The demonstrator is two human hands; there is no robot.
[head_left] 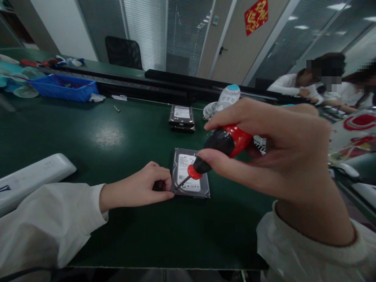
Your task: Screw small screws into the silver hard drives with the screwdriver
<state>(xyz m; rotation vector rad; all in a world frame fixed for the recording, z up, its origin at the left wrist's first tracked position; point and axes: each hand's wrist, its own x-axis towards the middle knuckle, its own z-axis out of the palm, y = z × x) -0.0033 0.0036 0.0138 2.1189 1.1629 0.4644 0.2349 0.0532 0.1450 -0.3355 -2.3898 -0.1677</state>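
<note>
A hard drive (205, 187) lies flat on the green table with its white label facing up. My right hand (282, 145) is closed around the red and black handle of a screwdriver (219, 143). The tool slants down to the left, and its tip meets the drive's near left corner; any screw there is too small to make out. At that same corner my left hand (141, 186) has its fingers curled and its thumb against the drive's left edge, holding it. Beyond them sits a small stack of hard drives (181, 113).
A blue bin (66, 88) stands at the far left. A long white device (35, 176) lies left of my arm. White perforated objects (227, 100) are behind my right hand. Two people (320, 78) sit at the right. A small screw-like piece (117, 109) lies on the table (141, 235).
</note>
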